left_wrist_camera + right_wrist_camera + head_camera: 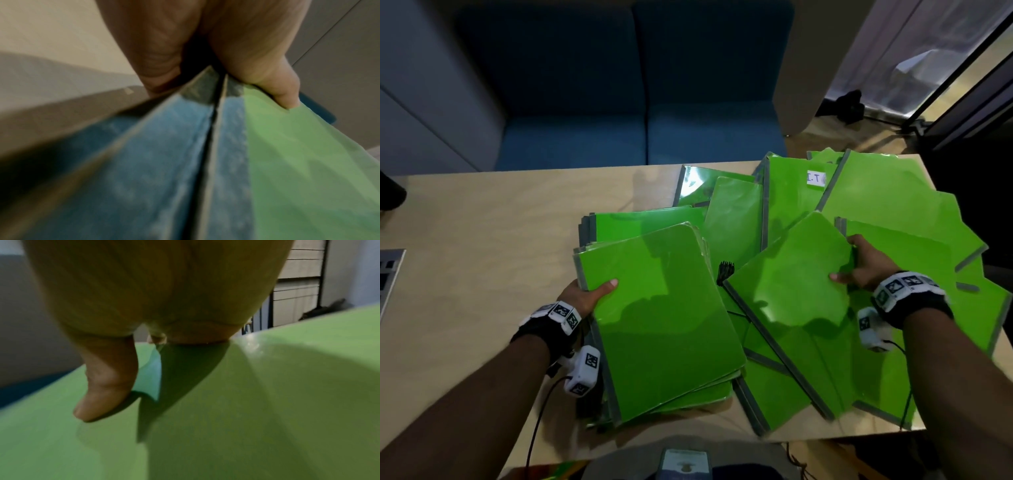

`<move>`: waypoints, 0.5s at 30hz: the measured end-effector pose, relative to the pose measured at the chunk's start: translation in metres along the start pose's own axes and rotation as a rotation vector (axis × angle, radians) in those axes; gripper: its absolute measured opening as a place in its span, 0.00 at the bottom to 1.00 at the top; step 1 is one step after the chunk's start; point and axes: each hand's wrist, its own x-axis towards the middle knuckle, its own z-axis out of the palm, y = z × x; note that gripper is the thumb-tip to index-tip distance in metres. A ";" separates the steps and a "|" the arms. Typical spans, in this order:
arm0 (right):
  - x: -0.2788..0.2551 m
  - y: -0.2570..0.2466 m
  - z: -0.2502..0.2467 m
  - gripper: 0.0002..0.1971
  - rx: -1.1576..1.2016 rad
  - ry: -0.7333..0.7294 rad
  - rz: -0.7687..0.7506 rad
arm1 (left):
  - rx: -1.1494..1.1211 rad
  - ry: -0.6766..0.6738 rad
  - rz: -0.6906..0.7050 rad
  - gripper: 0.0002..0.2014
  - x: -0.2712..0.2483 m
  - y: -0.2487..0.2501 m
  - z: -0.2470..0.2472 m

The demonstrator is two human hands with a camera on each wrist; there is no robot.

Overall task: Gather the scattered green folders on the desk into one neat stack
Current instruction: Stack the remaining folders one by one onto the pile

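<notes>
Several green folders with grey spines lie fanned across the wooden desk (482,233). A small stack of green folders (661,315) sits at the front left; my left hand (589,294) grips its left spine edge, thumb on top. In the left wrist view the thumb (283,95) presses the green cover (308,162) above the stacked spines. My right hand (859,263) holds one tilted green folder (794,274) by its right edge, thumb on its face. The right wrist view shows the thumb (107,394) on that green folder (246,418). More scattered folders (887,205) lie behind and beneath.
A folder with a white label (815,179) lies at the back. A black binder clip or tie (725,270) shows between the piles. A keyboard (388,277) sits at the desk's left edge. A blue sofa (619,102) stands behind the desk.
</notes>
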 end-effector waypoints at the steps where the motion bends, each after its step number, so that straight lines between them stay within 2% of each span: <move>1: 0.001 0.000 -0.007 0.45 0.085 0.024 0.005 | 0.009 -0.006 0.000 0.28 0.000 0.000 -0.001; 4: -0.007 -0.004 -0.038 0.45 0.312 0.176 -0.017 | -0.002 -0.014 0.009 0.30 0.002 -0.003 -0.003; 5: -0.015 -0.007 -0.049 0.41 0.427 0.217 -0.055 | -0.007 -0.018 0.008 0.30 0.001 -0.003 -0.004; 8: -0.033 -0.020 -0.070 0.19 0.723 0.344 -0.150 | -0.031 -0.036 -0.002 0.29 0.002 -0.004 -0.001; 11: -0.047 -0.048 -0.059 0.09 0.812 0.393 -0.168 | -0.063 -0.030 -0.008 0.27 -0.001 -0.003 0.001; 12: -0.046 -0.056 -0.045 0.08 0.813 0.378 -0.144 | -0.072 -0.033 -0.004 0.27 -0.001 -0.004 0.001; 15: -0.044 -0.081 0.018 0.21 0.844 0.231 -0.105 | -0.119 -0.055 0.013 0.28 0.000 -0.005 -0.001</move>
